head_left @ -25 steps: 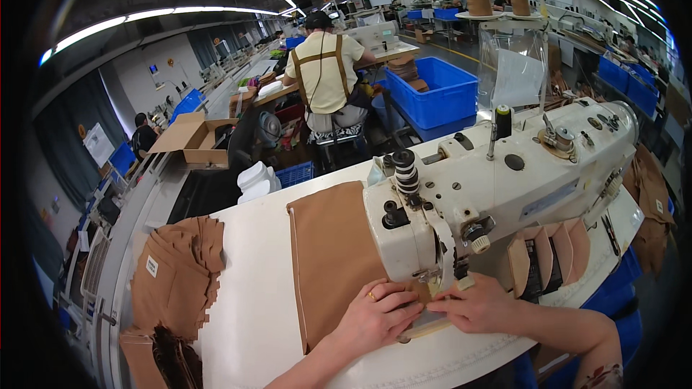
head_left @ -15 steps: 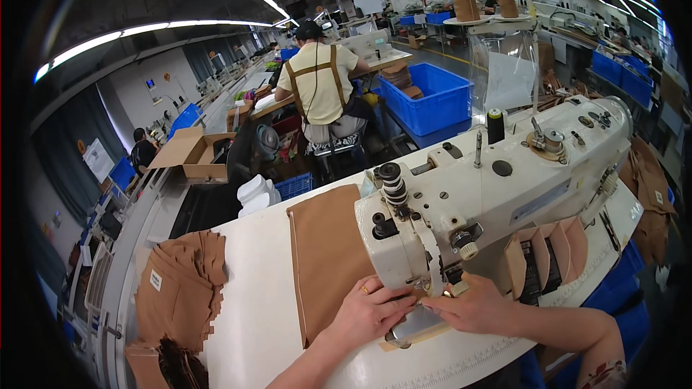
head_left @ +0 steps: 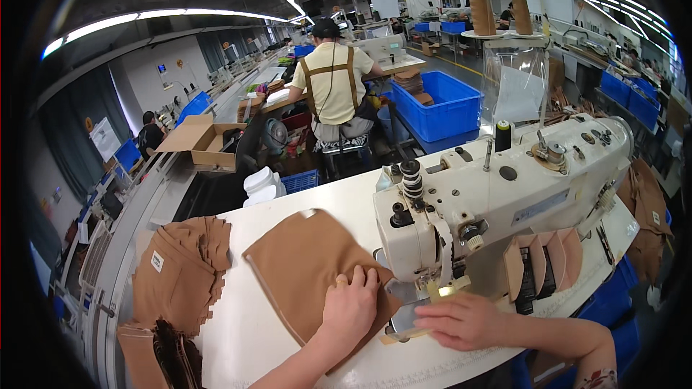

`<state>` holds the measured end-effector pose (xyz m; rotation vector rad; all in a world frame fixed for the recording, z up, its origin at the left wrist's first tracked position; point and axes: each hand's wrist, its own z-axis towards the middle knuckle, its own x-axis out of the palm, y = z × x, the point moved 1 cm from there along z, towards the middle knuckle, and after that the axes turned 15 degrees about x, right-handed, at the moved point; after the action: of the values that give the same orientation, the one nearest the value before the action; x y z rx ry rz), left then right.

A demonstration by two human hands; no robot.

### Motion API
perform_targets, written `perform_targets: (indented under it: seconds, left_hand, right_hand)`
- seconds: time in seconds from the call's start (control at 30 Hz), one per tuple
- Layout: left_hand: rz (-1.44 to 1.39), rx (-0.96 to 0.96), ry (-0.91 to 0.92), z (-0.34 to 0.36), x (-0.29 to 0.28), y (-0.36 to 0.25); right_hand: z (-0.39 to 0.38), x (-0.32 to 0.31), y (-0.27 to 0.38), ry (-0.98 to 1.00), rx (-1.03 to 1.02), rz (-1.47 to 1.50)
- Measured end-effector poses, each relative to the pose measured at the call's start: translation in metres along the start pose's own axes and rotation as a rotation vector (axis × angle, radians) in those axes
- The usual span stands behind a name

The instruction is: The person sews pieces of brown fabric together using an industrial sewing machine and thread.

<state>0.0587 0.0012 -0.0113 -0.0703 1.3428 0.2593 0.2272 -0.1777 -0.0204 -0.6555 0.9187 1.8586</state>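
Resting L hand [head_left: 351, 310] on cloth [head_left: 299, 263], fingers a bit apart, on table [head_left: 234, 331] just L of machine [head_left: 497, 191]. Holding R hand [head_left: 463, 321] nr plate [head_left: 405, 318], fingers out, approx tog.

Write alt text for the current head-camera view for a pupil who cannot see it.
A person's left hand rests on a brown fabric panel on a white sewing table, while the right hand is near the needle end of a white sewing machine. Brown pieces are piled at the left; beyond the table, a co-worker sits facing away.
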Motion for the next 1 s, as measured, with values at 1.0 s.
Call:
perform_targets:
  seconds: [1.0]
  left_hand:
    - [-0.739, 0.090, -0.291, -0.005, -0.010, -0.025]
  right_hand:
    - [0.007, 0.015, 0.012, 0.421, 1.159, 1.027]
